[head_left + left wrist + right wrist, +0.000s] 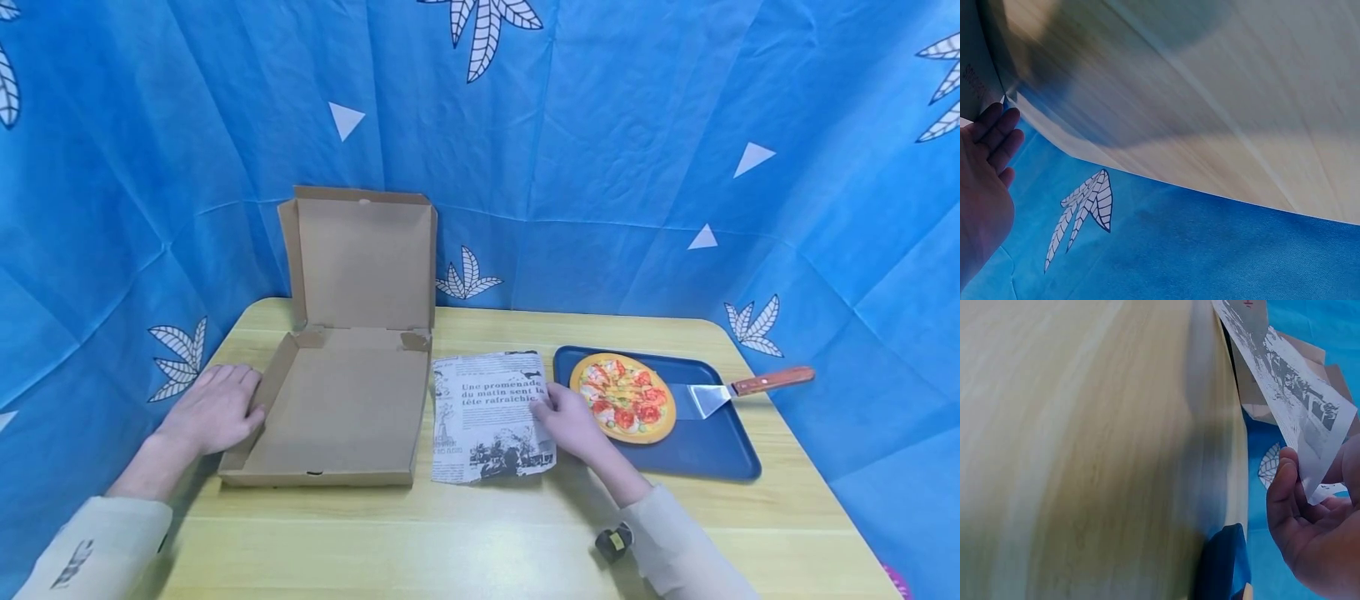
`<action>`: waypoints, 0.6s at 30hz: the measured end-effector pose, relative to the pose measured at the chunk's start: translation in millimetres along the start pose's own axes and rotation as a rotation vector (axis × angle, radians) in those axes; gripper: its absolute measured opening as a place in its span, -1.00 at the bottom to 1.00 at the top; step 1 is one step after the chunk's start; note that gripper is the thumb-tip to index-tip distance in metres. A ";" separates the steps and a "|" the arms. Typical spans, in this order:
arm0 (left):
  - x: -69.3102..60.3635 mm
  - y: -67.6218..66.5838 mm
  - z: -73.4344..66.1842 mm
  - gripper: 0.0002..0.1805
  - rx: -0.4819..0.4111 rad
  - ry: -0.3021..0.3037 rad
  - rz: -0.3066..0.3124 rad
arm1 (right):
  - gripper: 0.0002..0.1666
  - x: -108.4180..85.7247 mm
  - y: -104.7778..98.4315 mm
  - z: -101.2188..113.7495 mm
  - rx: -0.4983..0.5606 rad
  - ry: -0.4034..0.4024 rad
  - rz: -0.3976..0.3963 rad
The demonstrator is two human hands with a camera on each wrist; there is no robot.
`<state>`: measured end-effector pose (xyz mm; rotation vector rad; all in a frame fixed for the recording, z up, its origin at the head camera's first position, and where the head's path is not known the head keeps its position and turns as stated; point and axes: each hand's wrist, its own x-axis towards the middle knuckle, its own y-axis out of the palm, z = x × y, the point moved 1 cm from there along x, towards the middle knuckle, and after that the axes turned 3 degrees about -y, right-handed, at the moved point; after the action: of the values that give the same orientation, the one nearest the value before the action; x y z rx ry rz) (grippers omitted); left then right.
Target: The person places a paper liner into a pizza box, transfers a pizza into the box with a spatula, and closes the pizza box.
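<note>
The printed paper sheet (487,450) lay between the open cardboard box (360,408) and the blue tray (720,454), its right edge pinched between the thumb and fingers of the right hand (570,421). The left hand (213,408), fingers extended and relaxed, touched the box's left wall. Judged failures: the thin sheet could crease or tear, being gripped at one edge only; its loose left edge could catch on the box's right wall if drawn sideways; the box could slide or its wall buckle under uneven pressure from the left hand; the tray could be nudged by the nearby right arm. Count: two hands, one sheet, one box with one raised lid, one tray bearing one pizza (626,396) and one spatula (750,385), and one bench (375,542). Whether the spatula's blade reached beneath the pizza could not be told.
</note>
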<state>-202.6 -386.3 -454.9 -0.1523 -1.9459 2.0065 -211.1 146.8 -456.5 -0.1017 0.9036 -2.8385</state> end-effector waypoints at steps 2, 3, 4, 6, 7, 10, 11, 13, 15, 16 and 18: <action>0.2 0.3 -0.3 -0.54 0.003 0.000 0.001 | -0.66 -0.7 -1.8 -0.6 0.004 0.002 -0.007; 0.3 0.4 -0.4 -0.53 0.004 -0.001 0.001 | -0.66 -1.0 -2.7 -0.4 0.008 0.002 -0.011; 0.3 0.5 -0.5 -0.53 0.005 -0.001 0.001 | -0.66 -1.3 -3.7 0.0 0.013 0.001 -0.017; 0.3 0.6 -0.6 -0.53 0.008 0.000 0.000 | -0.67 -1.7 -5.6 1.4 0.025 -0.005 -0.026; 0.3 0.5 -0.8 -0.53 0.008 0.000 -0.001 | -0.67 -2.0 -6.5 2.2 0.029 -0.007 -0.031; 0.0 0.1 -1.2 -0.53 0.006 -0.001 -0.001 | -0.67 -2.0 -8.4 4.6 0.051 -0.005 -0.040; -0.1 -0.2 -1.2 -0.53 0.005 -0.001 0.000 | -0.67 -1.9 -8.9 5.4 0.059 -0.003 -0.040; -0.2 -0.5 -1.2 -0.52 0.004 -0.002 0.001 | -0.68 -1.3 -9.6 6.2 0.073 0.005 -0.041; 0.0 -0.6 -1.1 -0.52 0.005 -0.002 0.002 | -0.69 -0.4 -9.9 6.6 0.084 0.013 -0.042; 0.1 -0.5 -0.9 -0.52 0.006 -0.002 0.002 | -0.70 -0.2 -9.9 7.3 0.091 0.015 -0.042; 0.3 -0.2 -0.7 -0.52 0.008 -0.002 0.003 | -0.72 -0.1 -9.9 8.5 0.106 0.019 -0.041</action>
<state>-202.6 -385.6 -454.6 -0.1510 -1.9401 2.0163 -211.4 150.0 -443.9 -0.0816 0.7616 -2.9231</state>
